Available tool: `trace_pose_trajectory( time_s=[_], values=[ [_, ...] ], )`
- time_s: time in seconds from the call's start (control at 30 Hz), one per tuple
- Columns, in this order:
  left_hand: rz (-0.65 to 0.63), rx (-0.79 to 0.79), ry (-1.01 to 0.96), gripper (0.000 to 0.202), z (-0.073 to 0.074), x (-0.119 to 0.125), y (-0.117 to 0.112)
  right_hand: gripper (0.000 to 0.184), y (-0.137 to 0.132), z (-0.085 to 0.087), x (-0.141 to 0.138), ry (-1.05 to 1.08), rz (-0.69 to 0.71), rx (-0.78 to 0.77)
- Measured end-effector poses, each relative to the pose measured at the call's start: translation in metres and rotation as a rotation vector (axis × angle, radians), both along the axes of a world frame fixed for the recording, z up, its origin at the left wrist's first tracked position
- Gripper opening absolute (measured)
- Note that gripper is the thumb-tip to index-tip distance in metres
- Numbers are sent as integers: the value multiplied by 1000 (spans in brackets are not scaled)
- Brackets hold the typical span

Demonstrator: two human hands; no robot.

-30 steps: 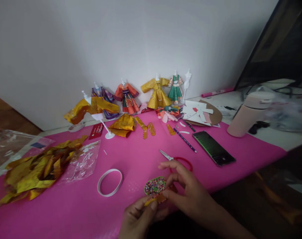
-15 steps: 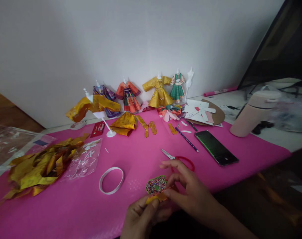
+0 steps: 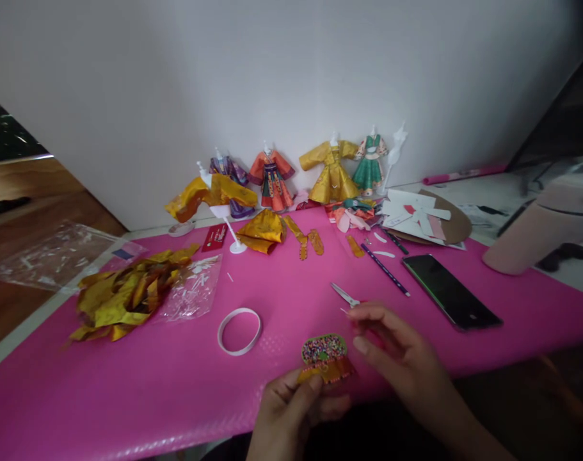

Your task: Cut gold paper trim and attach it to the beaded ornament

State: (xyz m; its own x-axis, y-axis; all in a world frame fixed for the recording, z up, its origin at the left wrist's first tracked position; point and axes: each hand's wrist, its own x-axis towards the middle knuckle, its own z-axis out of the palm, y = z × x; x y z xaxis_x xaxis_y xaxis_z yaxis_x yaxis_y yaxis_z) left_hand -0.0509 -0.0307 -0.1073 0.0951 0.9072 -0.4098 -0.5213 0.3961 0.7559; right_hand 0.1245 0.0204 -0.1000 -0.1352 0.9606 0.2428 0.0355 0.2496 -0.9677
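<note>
My left hand (image 3: 291,413) pinches the lower edge of a small patterned paper piece (image 3: 324,357), multicoloured on top with an orange-gold strip below, at the near edge of the pink mat (image 3: 128,390). My right hand (image 3: 401,358) hovers just right of it, fingers loosely curled and apart, holding nothing, and covers the red handles of the scissors (image 3: 345,296), whose blades poke out past its fingertips.
A white tape ring (image 3: 239,331) lies left of the piece. Gold paper scraps (image 3: 123,294) and a clear bag (image 3: 192,291) sit at left. Small paper dresses (image 3: 329,171) on stands line the wall. A pencil (image 3: 384,269), phone (image 3: 452,299) and pink tumbler (image 3: 541,230) lie at right.
My right hand has let go of the paper piece and moved right, over the scissor handles. The left hand keeps its hold. The view has swung left.
</note>
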Motion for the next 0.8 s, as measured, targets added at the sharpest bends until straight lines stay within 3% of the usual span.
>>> trace_pose_trajectory(
  time_s=[0.17, 0.37, 0.5, 0.8],
  values=[
    [-9, 51, 126, 28, 0, 0, -3, 6, -8, 5, -3, 1, 73, -67],
    [-75, 151, 245, 24, 11, 1, -3, 24, -11, 8, -13, -29, 191, -132],
    [-67, 172, 275, 20, 16, 0, -2, 24, -11, 8, -17, -31, 175, -137],
    [68, 105, 281, 34, 6, -8, -1, 26, -8, 13, -20, 18, 129, -275]
  ],
)
